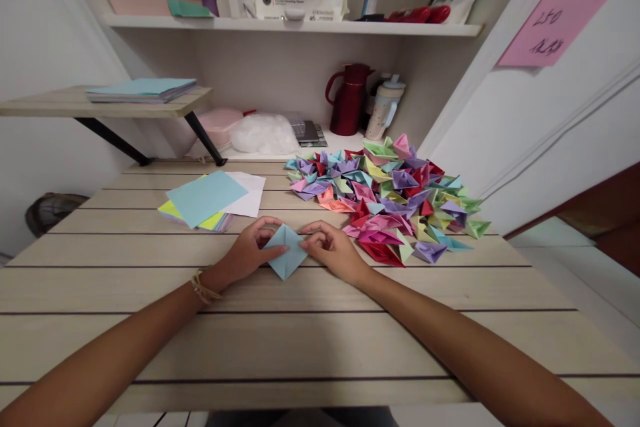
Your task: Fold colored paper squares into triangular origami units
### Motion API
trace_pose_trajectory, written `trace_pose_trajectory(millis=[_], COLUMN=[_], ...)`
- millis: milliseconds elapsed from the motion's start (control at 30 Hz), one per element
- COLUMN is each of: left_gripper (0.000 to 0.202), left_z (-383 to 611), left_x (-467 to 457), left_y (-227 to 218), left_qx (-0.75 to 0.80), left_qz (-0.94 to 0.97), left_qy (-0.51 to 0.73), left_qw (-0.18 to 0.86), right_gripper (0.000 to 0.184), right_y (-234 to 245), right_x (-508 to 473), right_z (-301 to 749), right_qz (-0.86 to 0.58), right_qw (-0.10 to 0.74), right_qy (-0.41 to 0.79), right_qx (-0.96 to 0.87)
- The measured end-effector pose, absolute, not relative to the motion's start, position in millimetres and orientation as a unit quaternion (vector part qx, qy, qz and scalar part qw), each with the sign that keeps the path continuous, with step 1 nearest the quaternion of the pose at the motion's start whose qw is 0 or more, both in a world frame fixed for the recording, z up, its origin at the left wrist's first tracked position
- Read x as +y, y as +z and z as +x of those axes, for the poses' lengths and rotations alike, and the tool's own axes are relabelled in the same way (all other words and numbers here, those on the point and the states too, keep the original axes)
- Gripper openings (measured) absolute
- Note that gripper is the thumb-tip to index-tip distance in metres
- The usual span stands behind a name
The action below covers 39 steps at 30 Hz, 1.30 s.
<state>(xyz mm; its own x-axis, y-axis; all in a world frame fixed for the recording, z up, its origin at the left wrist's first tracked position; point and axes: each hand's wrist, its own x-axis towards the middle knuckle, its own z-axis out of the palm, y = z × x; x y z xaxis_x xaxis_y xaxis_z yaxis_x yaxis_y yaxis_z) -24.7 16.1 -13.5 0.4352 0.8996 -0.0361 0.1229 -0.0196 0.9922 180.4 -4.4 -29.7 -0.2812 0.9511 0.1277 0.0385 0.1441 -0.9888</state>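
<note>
A folded light-blue square of paper (285, 265) is held between both hands, turned like a diamond with a crease down its middle. My left hand (250, 247) grips its left corner, thumb on the front and fingers behind. On the opposite corner, my right hand (334, 250) pinches the paper between thumb and fingers. Right of the hands lies a big heap of folded paper boats (395, 203) in many colours. Behind my left hand is a loose stack of paper sheets (207, 199), with blue on top and yellow and white sticking out.
More coloured paper (143, 89) lies on a small raised shelf (45, 103) at the left. A dark red jug (351, 100) and a pale tumbler (385, 107) stand at the back. Overhead runs a white shelf (215, 23) with boxes. A pink note (560, 20) hangs on the right.
</note>
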Motion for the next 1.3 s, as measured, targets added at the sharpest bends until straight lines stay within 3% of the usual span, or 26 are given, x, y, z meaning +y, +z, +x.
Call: trace_pose_trajectory(millis=[800, 1300], left_gripper=[0.037, 0.042], left_z=[-22.1, -23.4], left_x=[15.8, 9.7], left_y=[-4.2, -7.5], left_qx=[0.405, 0.388], left_qz=[0.610, 0.698], left_qy=[0.358, 0.321], left_qw=[0.579, 0.510], right_gripper=[0.032, 0.034], right_y=[-26.5, -25.4], right_x=[-1.9, -8.0], right_z=[183.2, 181.2], right_qz=[-0.416, -0.436], right_qw=[0.465, 0.404], right_qy=[0.524, 0.482], right_qx=[-0.580, -0.643])
